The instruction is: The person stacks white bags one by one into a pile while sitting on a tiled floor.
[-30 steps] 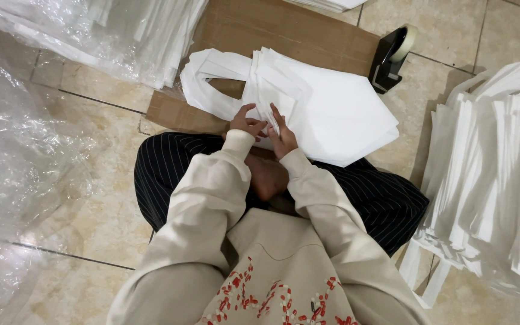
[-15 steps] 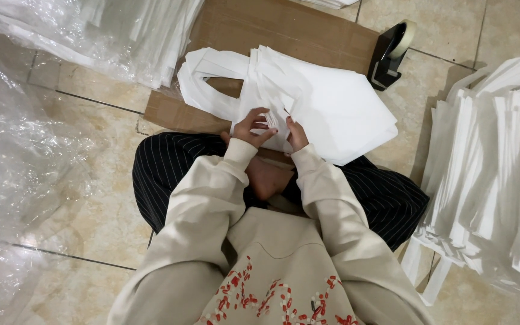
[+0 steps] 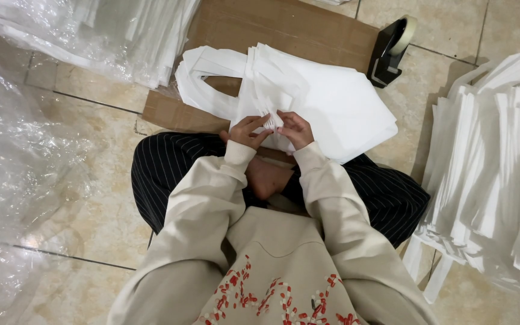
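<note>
A stack of white fabric bags with loop handles lies on a flat brown cardboard sheet in front of my crossed legs. My left hand and my right hand meet at the near edge of the stack. Both pinch a small bunched fold of white fabric between their fingertips. The bag handles spread out to the left over the cardboard.
A black tape dispenser stands at the cardboard's right corner. A tall pile of white bags fills the right side. More white bags in clear plastic lie at the top left, and loose plastic wrap covers the tiled floor at left.
My hands stay together at the near edge of the stack, working the fabric between the fingers. The view has shifted slightly; the stack has not moved.
</note>
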